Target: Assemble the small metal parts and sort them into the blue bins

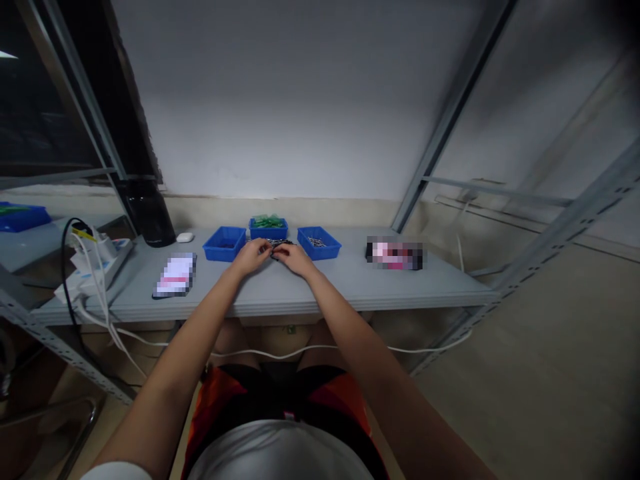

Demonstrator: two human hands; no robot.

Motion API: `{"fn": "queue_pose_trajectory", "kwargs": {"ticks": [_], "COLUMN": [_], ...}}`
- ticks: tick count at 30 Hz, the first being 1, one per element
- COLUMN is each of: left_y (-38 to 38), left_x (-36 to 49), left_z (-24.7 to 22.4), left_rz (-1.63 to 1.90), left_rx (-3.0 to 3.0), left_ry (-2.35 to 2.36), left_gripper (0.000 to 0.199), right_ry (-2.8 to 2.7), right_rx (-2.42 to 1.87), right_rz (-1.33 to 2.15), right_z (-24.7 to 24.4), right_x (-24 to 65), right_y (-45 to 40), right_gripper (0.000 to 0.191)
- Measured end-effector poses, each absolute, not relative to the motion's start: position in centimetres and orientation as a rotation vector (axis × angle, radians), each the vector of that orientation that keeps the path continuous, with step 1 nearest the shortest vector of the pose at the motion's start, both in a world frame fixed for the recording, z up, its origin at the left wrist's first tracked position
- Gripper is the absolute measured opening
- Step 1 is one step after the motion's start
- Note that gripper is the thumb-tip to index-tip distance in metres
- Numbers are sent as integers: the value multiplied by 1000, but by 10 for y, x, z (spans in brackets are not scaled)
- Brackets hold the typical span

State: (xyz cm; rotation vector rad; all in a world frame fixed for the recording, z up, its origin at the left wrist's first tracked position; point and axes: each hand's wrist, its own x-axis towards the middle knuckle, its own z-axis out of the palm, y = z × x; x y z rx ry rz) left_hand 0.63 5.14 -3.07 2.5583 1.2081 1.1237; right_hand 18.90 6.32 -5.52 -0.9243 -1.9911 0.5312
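My left hand (pixel 251 256) and my right hand (pixel 294 259) meet over the middle of the grey shelf table (pixel 280 287). The fingers of both are bent and pinched close together. Whatever lies between the fingertips is too small and dark to name. Just behind them is a small heap of thin dark and silvery pieces (pixel 275 243), partly hidden by the fingers. A blue bin (pixel 225 253) with dark contents stands left of my left hand. Right of my right hand, another blue bin (pixel 325 253) contains thin metal pieces. Behind, a third blue bin (pixel 269 233) holds green pieces (pixel 267 221).
At the left are a blurred-out phone (pixel 175 275), a white earbud case (pixel 185 237), a black bottle (pixel 151 213) and a power strip (pixel 100 267) with cables. A pixelated dark and pink object (pixel 395 255) lies at the right. Metal shelf posts (pixel 450 113) rise at both ends.
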Motion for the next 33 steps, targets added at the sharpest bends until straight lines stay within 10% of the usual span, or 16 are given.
{"fn": "queue_pose_trajectory", "kwargs": {"ticks": [33], "left_y": [54], "left_x": [11], "left_z": [-38], "left_rz": [974], "left_rx": [2648], "left_ry": [1059], "left_gripper": [30], "right_ry": [-1866], "right_rx": [-867], "right_rz": [423], "right_z": [-44], "right_x": [181], "right_y": [53], "right_gripper": [17]}}
